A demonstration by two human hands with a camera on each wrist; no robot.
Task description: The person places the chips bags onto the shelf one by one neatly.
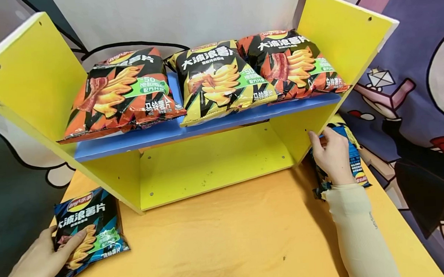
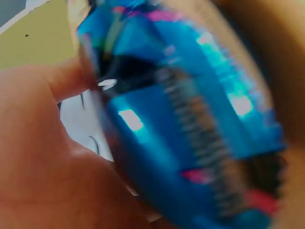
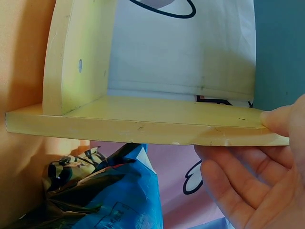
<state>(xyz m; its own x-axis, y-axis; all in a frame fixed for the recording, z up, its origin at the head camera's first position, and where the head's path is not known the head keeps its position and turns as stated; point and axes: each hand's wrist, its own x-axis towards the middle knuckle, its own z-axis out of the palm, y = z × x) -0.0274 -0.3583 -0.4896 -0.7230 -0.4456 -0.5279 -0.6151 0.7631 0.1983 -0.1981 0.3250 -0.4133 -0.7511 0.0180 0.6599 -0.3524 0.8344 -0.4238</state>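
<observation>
At the lower left, my left hand (image 1: 42,261) grips a blue and black chip bag (image 1: 96,220) by its side, thumb across the front. The left wrist view shows the shiny blue back of the chip bag (image 2: 143,124), blurred. My right hand (image 1: 332,155) pinches the right side panel (image 1: 299,133) of the yellow shelf. In the right wrist view the thumb lies on the inner face of the panel (image 3: 157,112) and the fingers are on its outer side. Three chip bags lie on the blue shelf board (image 1: 163,137): two red ones (image 1: 114,93) (image 1: 293,66) flank a yellow one (image 1: 220,79).
Outside the right panel, partly behind my right hand, lie a blue chip bag (image 1: 356,160) and a yellow one (image 1: 340,122). The yellow lower board (image 1: 215,163) stands on the orange tabletop (image 1: 218,236). Cartoon-printed cloth (image 1: 412,127) hangs around the table.
</observation>
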